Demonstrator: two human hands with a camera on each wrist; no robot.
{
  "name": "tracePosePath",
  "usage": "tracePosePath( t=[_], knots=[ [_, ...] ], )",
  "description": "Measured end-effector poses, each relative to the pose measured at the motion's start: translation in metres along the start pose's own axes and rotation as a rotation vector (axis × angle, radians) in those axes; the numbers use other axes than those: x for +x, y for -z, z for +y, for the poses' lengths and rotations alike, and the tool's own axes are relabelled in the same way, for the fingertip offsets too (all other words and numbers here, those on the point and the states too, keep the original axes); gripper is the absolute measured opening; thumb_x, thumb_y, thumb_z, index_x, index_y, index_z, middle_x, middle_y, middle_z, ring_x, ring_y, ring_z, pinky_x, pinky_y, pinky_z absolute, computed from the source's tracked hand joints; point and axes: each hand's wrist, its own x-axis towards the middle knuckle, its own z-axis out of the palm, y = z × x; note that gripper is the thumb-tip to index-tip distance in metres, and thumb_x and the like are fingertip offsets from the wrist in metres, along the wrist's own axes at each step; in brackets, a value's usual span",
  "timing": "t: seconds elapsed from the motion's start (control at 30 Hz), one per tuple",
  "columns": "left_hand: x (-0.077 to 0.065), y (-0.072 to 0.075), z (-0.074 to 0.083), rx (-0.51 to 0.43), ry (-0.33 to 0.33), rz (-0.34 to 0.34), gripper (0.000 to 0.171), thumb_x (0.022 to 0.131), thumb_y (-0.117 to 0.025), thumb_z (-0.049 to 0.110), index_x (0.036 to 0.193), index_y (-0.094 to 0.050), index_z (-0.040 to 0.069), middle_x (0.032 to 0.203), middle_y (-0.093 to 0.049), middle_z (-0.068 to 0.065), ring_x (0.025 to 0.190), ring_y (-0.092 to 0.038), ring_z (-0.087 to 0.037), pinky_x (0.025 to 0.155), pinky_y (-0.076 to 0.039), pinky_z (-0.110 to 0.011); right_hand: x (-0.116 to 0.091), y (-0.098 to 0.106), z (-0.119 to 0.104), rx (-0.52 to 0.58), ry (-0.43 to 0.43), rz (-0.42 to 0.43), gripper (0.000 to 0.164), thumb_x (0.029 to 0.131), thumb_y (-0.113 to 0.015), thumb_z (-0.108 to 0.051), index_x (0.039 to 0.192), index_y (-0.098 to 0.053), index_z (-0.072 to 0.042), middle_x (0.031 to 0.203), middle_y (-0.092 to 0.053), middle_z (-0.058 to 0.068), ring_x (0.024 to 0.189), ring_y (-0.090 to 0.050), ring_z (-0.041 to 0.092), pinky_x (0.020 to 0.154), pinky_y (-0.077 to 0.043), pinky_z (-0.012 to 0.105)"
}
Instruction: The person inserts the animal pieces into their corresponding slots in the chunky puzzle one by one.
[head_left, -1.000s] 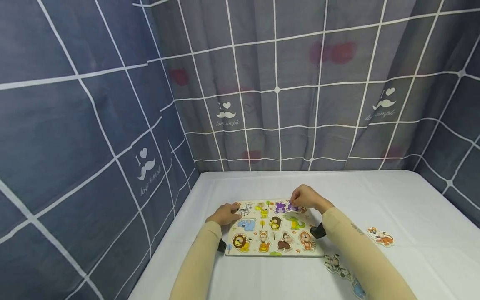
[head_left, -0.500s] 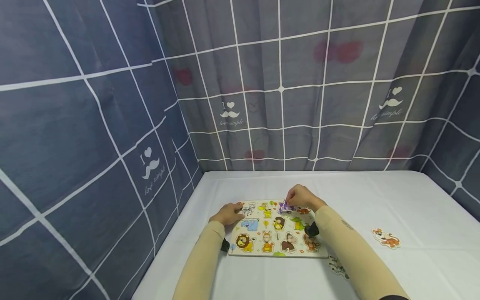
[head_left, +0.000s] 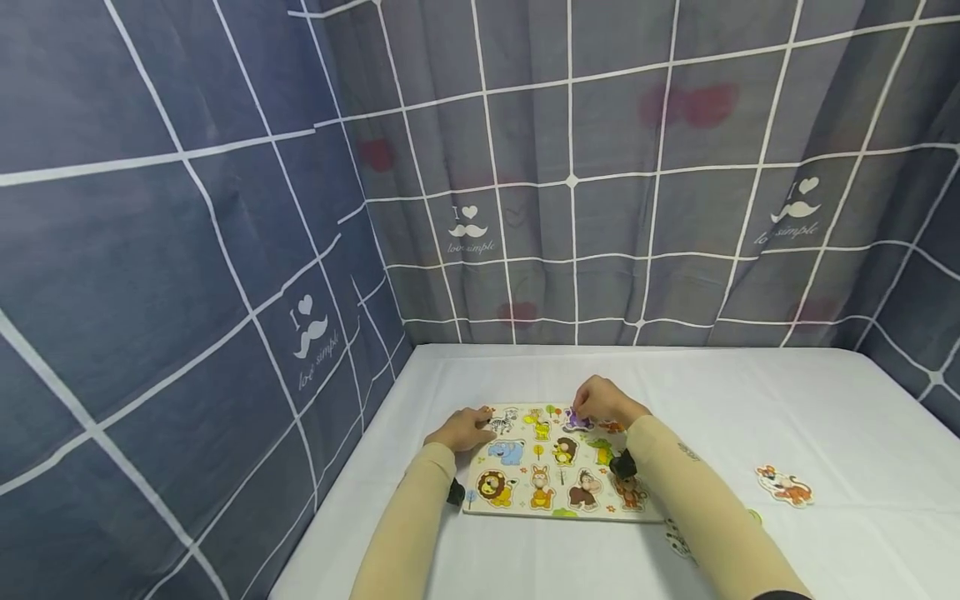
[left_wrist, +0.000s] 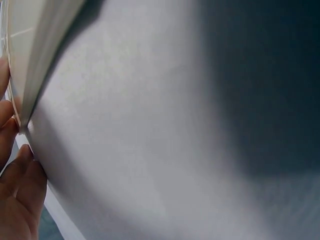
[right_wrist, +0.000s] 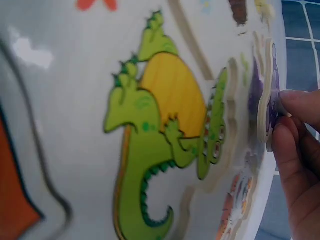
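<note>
The left hand (head_left: pixel 459 430) rests relaxed on the puzzle board (head_left: pixel 522 472) at ten o'clock, presumably steadying it; the right hand (head_left: pixel 606 402) pinches a purple piece (head_left: pixel 576 422) between twelve and one, probably for control

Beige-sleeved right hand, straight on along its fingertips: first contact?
Likely the cream rectangular wooden animal-puzzle board, via the thin purple wooden piece that the right hand pinches; whether the piece already touches the board is unclear.
</note>
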Motion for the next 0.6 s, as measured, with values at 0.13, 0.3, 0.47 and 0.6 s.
tracePosePath(
  t=[0.13, 0.3, 0.47, 0.6],
  knots=[
    [-0.0011, -0.0003, -0.0003, -0.008, -0.002, -0.002, 0.055, 0.096, -0.066, 0.037, 0.146, -0.054, 0.018, 0.155, -0.046, -0.013, 0.146, -0.039, -0.037, 0.119, -0.033, -0.055, 0.0011, -0.0046, 0.0017, -0.012, -0.003, 0.011, 0.011, 0.081, -0.071, 0.004, 0.074, -0.075, -0.004, 0.069, -0.07, 0.001, 0.062, -0.057, 0.011, 0.056, -0.048, 0.023],
    [-0.0016, -0.0018, -0.0009, -0.006, -0.005, -0.008, 0.056, 0.096, -0.066, 0.037, 0.147, -0.053, 0.018, 0.155, -0.045, -0.016, 0.146, -0.039, -0.038, 0.119, -0.033, -0.055, 0.0004, -0.0088, 0.0028, -0.003, 0.01, 0.002, 0.009, 0.081, -0.071, 0.004, 0.076, -0.075, -0.003, 0.069, -0.07, 0.002, 0.06, -0.056, 0.011, 0.055, -0.047, 0.024],
    [-0.002, -0.0016, -0.0002, -0.009, -0.002, -0.007, 0.056, 0.096, -0.066, 0.037, 0.147, -0.053, 0.018, 0.154, -0.046, -0.016, 0.145, -0.04, -0.037, 0.119, -0.034, -0.055, 0.002, -0.01, 0.0028, -0.008, -0.003, 0.003, 0.009, 0.081, -0.071, 0.003, 0.077, -0.076, -0.004, 0.071, -0.071, 0.001, 0.061, -0.057, 0.011, 0.056, -0.048, 0.023],
    [-0.0009, -0.0007, -0.0008, -0.012, 0.004, -0.003, 0.056, 0.096, -0.066, 0.038, 0.147, -0.053, 0.018, 0.155, -0.046, -0.013, 0.146, -0.039, -0.036, 0.12, -0.033, -0.054, 0.0034, -0.0096, 0.0009, -0.008, -0.007, 0.005, 0.01, 0.082, -0.071, 0.003, 0.078, -0.076, -0.004, 0.071, -0.071, 0.002, 0.06, -0.057, 0.011, 0.054, -0.047, 0.023]
  ],
)
